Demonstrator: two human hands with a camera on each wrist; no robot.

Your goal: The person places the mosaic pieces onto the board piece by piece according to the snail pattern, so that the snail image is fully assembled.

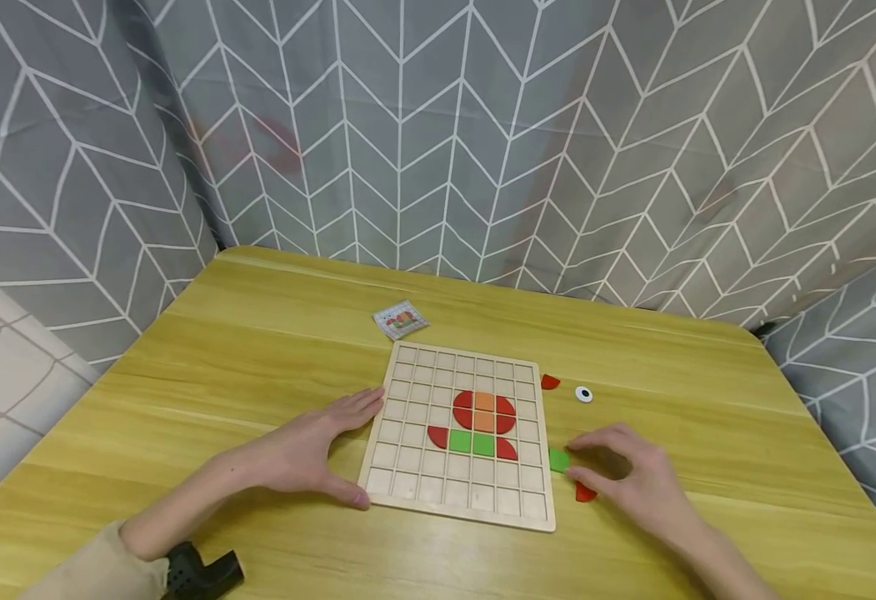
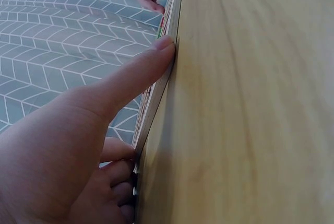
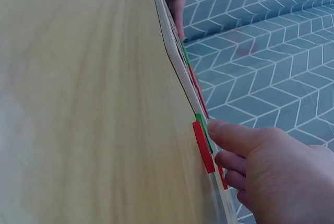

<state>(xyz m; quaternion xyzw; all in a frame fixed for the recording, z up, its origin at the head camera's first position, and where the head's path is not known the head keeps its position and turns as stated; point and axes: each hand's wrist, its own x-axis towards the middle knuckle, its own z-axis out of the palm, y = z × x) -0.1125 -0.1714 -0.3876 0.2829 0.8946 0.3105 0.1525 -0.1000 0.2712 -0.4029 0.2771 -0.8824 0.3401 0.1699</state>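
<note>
Fingers (image 1: pixel 593 437) of the right hand (image 1: pixel 648 479) are bending in a loose curve, thumb and forefinger framing the green square (image 1: pixel 559 460), and whether they are really pinching it we cannot tell! That green square is lying off the board (image 1: pixel 424 486), just beside its right edge. Close under the thumb, a red piece (image 1: pixel 586 492) is peeking out, partly covered in the head view; the right wrist view is showing it whole, right next to the green.

Over on the other side, the left hand (image 1: pixel 306 450) is resting against the board: its fingers are lying close together at the left edge, its thumb spreading wide to touch near the near-left corner.

And what a display on the grid! Two orange squares (image 1: pixel 485 412) are sitting one above the other, four rounded red pieces (image 1: pixel 463 408) flanking them, two on each side. Directly below, two green tiles (image 1: pixel 472 442) are lying side by side, with a red quarter piece (image 1: pixel 438 436) at the left end and another (image 1: pixel 507 449) at the right.

Further up the right side, a red wedge (image 1: pixel 550 382) is lying by the board's edge, and a white eye disc (image 1: pixel 583 394) with a dark centre is sitting near it. Beyond the far-left corner, a small picture card (image 1: pixel 401 320) is resting on the wooden table (image 1: pixel 287 325), while a grey patterned curtain (image 1: pixel 422 125) is hanging behind everything.
</note>
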